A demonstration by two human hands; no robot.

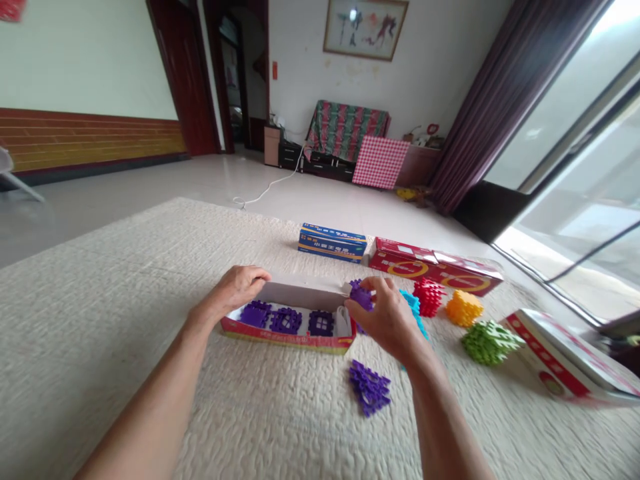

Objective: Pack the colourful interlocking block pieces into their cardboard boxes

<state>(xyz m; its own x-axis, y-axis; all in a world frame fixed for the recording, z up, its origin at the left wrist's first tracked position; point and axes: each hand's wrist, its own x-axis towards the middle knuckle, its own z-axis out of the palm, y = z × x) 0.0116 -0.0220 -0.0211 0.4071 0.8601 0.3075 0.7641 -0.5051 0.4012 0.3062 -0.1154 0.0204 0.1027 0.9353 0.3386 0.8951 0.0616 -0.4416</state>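
Observation:
A long, open cardboard box (287, 341) lies on the quilted mat, with three purple square building blocks (285, 321) in a row inside it. At its far left corner, the fingers of my left hand (237, 288) close over the edge of the raised flap (305, 293). My right hand (387, 312) is at the box's right end, thumb and fingers curled around a purple block (361, 295); its grip is partly hidden. Behind that hand, cyan blocks (413, 307) show in part. Nearer to me, a loose pile of purple blocks (369, 387) rests on the mat.
Stacks of red blocks (429, 297), yellow blocks (464, 308) and green blocks (490, 342) stand to the right. Beyond are a blue box (333, 244) and a red box (435, 265). A white-and-red carton (570, 360) sits at far right.

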